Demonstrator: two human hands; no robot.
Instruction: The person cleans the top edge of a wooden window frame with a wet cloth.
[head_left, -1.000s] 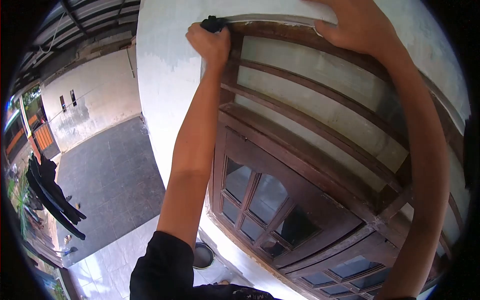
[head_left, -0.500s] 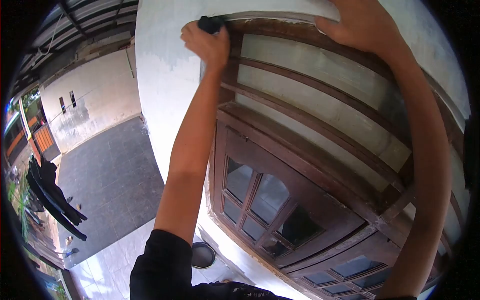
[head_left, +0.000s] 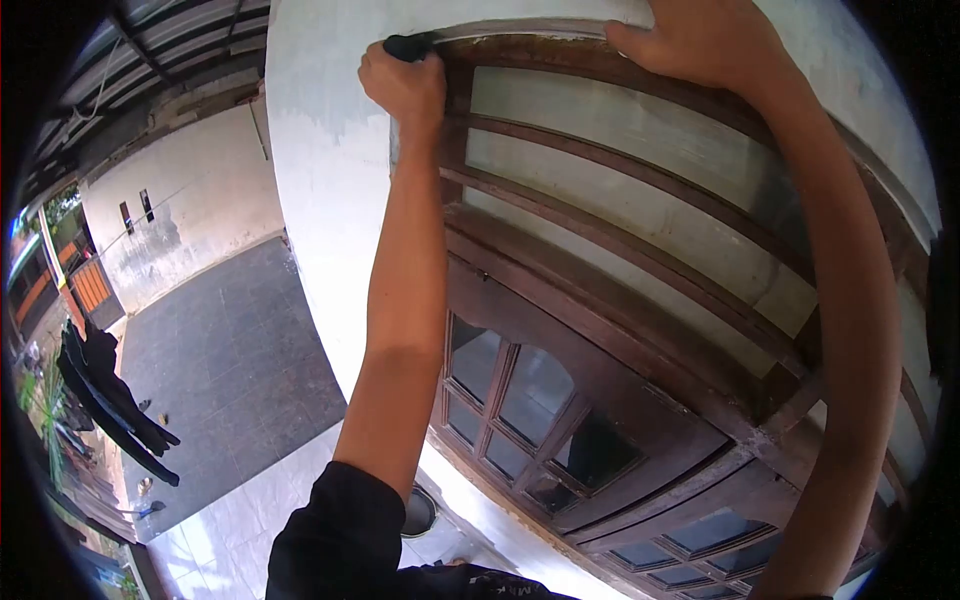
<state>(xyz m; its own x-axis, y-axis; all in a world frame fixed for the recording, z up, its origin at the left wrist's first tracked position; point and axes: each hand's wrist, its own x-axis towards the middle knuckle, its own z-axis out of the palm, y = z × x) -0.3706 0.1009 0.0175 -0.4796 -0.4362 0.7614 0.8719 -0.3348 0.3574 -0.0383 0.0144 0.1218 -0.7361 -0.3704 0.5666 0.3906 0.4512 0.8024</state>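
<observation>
Two hands (head_left: 405,85), one black tool (head_left: 408,46), one bucket (head_left: 420,510).

Far below you the floor (head_left: 215,340) runs in two parts: dark grey tiles on the left, reaching back to a stained pale wall (head_left: 190,215), and light, glossy tiles (head_left: 240,520) nearer, along the foot of the wooden window frame (head_left: 600,330). A round dark basin (head_left: 420,510) stands on the light tiles, just beside the base of the white wall (head_left: 330,200) and partly hidden by your sleeve (head_left: 340,540). A few small objects, too small to tell apart, lie on the dark tiles at the left edge, near dark clothes (head_left: 105,400) hanging there.
</observation>
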